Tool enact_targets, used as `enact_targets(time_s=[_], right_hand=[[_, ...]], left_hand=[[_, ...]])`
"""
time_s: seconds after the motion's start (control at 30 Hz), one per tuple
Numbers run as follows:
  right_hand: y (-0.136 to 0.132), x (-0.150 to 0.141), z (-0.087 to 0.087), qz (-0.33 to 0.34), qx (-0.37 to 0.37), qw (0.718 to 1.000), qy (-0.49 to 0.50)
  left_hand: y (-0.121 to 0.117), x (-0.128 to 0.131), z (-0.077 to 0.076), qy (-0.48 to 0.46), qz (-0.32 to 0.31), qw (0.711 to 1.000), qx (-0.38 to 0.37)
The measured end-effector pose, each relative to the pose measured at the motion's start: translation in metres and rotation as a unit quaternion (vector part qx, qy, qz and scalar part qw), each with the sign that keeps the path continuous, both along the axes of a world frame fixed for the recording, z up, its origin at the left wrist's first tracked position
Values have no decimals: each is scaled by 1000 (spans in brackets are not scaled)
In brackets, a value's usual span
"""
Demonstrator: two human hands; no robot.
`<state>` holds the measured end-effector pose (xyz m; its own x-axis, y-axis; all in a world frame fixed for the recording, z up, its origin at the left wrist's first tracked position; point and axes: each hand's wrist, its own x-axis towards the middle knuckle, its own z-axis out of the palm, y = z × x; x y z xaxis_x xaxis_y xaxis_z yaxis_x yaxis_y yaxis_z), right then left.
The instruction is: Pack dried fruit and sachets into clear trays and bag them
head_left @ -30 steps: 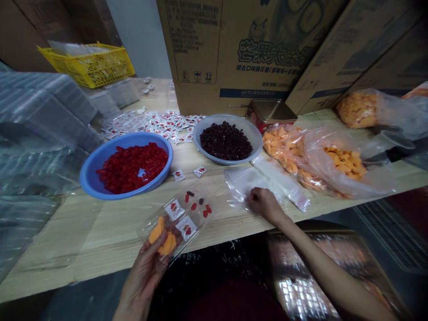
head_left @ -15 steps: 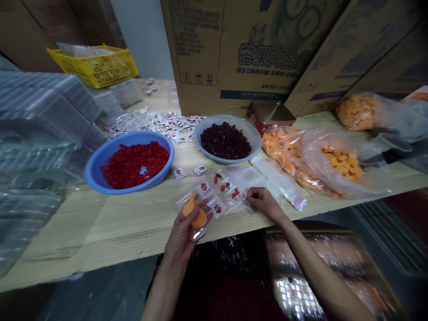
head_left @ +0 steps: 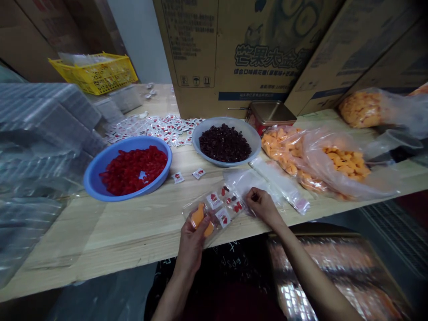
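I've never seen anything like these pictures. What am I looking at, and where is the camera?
No robot here: a person works bare-handed, and one camera worn on their head looks forward and down. All three pictures come from it, moments apart.

The left hand holds a clear tray with orange pieces, small printed packets and red and dark pieces in it. The right hand is at the clear plastic bags.

On the wooden table are a blue bowl of red pieces, a paler bowl of dark ones, loose packets and bagged orange pieces.
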<state>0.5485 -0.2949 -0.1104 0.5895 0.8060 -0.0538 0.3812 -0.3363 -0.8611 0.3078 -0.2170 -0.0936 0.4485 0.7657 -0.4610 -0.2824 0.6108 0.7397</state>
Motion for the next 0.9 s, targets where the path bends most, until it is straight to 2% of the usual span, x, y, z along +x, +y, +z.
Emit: enact_targets(time_s=[0.23,0.5,0.67,0.8,0.9], right_hand=[[17,-9,-4,-27,3,998,-61],[22,-11,-5,-99,56,993,-19],[21,-10,-5,-92,77,993,13],[18,-16,-3,-78,87,993,21],[13,-24,2,-45,92,993,-61]], left_hand=[[-5,-5,-4,51,-38,997,33],[10,-5,2,37,-106,991,75],[19,-6,3,49,-139,985,87],[23,-1,2,41,-120,990,54],[21,5,2,25,-91,995,22]])
